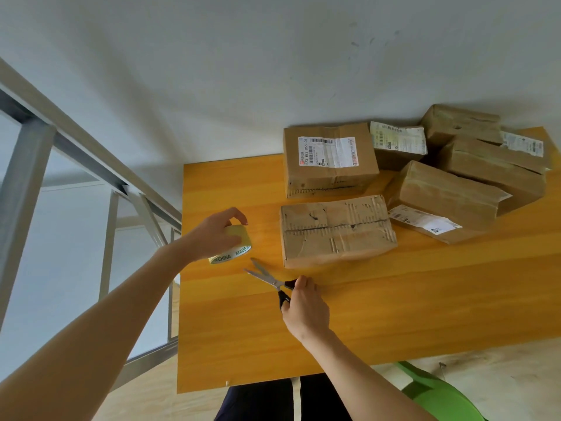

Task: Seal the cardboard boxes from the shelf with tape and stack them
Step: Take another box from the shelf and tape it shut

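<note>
The left hand [215, 235] curls its fingers over a yellow tape roll [238, 243] on the left part of the orange bench [394, 299]. The right hand [305, 308] grips the black handles of the scissors [264, 277]. Their blades are spread and point toward the roll, just beside it. Right of the roll lies 1 worn cardboard box [337, 232], and a labelled box [329, 159] stands behind it. More boxes [473, 177] are piled at the far right corner. A grey metal railing [30, 141] is at left, and a green chair [437, 393] at near right.
</note>
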A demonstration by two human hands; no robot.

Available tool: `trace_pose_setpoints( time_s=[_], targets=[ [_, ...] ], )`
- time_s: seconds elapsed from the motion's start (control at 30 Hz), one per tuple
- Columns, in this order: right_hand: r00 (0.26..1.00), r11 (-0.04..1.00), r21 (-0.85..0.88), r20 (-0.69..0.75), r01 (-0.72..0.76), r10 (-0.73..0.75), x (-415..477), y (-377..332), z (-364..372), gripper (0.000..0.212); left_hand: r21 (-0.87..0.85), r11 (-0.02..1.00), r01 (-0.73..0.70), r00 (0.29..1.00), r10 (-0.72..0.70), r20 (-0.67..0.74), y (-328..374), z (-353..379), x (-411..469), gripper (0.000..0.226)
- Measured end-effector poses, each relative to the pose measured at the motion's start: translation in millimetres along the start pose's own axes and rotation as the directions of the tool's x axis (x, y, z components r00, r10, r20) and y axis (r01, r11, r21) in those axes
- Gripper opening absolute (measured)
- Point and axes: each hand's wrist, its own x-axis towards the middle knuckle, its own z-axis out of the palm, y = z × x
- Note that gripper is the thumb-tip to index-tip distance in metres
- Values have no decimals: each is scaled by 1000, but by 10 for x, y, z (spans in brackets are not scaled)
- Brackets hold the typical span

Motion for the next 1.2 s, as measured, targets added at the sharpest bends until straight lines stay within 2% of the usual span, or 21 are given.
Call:
trace_pose_setpoints(
  time_s=[0.23,0.4,0.47,0.53,0.57,0.6,0.63,0.67,0.7,0.77,0.8,0.87,1.0,1.13,1.17,1.2],
  targets=[
    [988,964,-225,-25,141,-151,32,42,28,32,-121,993,-12,999,17,42,79,-131,-74,28],
    [971,932,-275,39,237,-235,-3,46,-17,28,-119,992,-33,999,38,39,211,-192,-83,26],
    [938,907,-253,7,337,-346,-49,8,-122,23,-112,992,-52,998,57,40,312,-222,-84,24],
    [815,847,-131,-228,516,-532,-120,-84,-284,20,-89,993,-82,995,86,41,428,-254,-73,22],
    [738,816,-76,-385,573,-554,-147,-143,-380,20,-83,992,-98,994,102,42,497,-267,-71,22],
    [656,805,-22,-567,593,-499,-153,-211,-486,21,-81,990,-115,992,119,48,572,-272,-71,22],
    [608,810,67,-697,583,-380,-143,-285,-604,23,-81,988,-133,989,138,59,644,-268,-69,23],
    [615,806,195,-750,559,-245,-113,-352,-728,26,-80,985,-150,985,156,77,712,-257,-66,24],
    [671,780,347,-731,520,-122,-72,-412,-856,31,-80,983,-163,980,171,99,782,-241,-66,24],
    [841,658,631,-542,410,-4,32,-459,-1064,39,-67,979,-191,970,199,141,906,-199,-60,24],
    [884,601,709,-468,368,10,70,-449,-1146,35,-52,977,-207,965,213,153,949,-175,-51,24],
    [889,578,727,-458,369,8,103,-381,-1251,19,-38,974,-222,961,225,161,1027,-145,-37,25],
    [889,554,743,-457,376,9,97,-238,-1317,11,-40,969,-243,953,246,176,1113,-93,-16,28],
    [925,437,854,-363,283,111,125,-174,-1454,7,-41,969,-244,954,247,169,1175,-83,-14,60],
    [936,398,882,-326,252,129,136,-155,-1498,8,-71,973,-218,958,227,174,1179,-90,-6,58],
    [947,370,901,-292,225,134,145,-128,-1544,8,-113,974,-198,957,217,191,1177,-100,-1,44]
  ],
)
